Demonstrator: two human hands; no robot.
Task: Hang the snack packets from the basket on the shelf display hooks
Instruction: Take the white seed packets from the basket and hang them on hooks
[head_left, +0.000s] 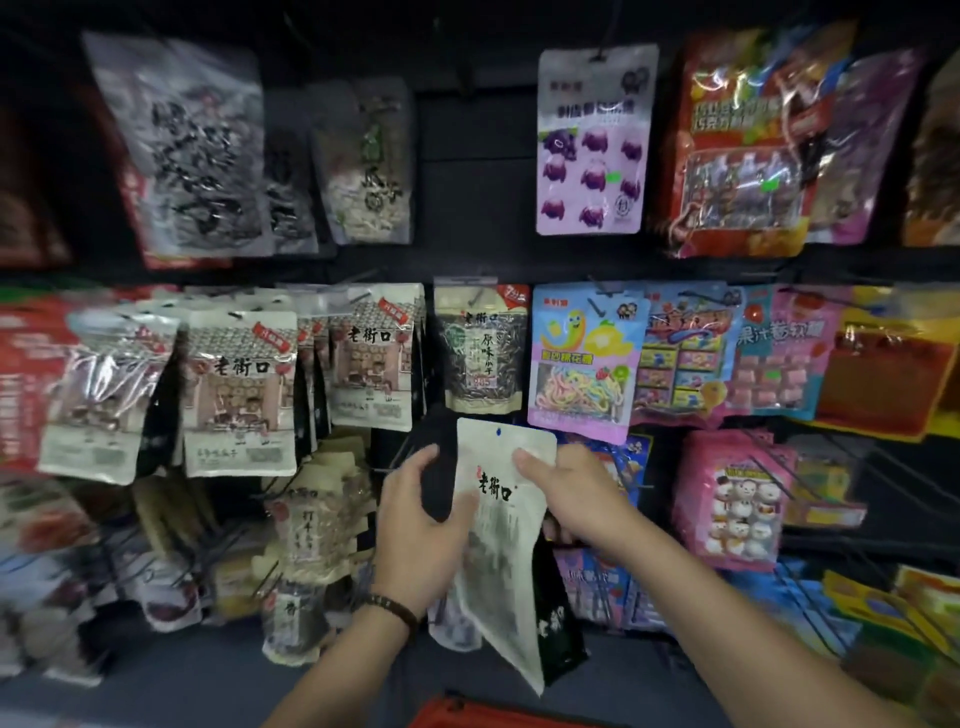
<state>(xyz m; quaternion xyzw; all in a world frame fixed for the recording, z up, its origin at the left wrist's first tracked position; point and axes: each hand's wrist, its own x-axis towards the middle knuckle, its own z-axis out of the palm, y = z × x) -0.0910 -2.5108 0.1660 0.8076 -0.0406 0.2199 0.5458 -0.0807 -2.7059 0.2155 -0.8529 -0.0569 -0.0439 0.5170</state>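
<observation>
I hold a cream-white snack packet (498, 525) with black characters and a small hang hole at its top, upright in front of the third row of the dark shelf. My right hand (566, 493) grips its upper right edge, thumb on the front. My left hand (421, 530) touches its left edge, fingers partly spread. A black packet (558, 623) shows behind it. A sliver of the red basket (467, 714) peeks in at the bottom edge.
Hanging packets fill the rows: seed packets (239, 384) at left, a dark seed packet (480, 348) just above my hands, candy bags (584, 358) and a pink bag (732, 493) at right. Bare black hooks (810, 488) jut out at right. A gap (467, 171) sits in the top row.
</observation>
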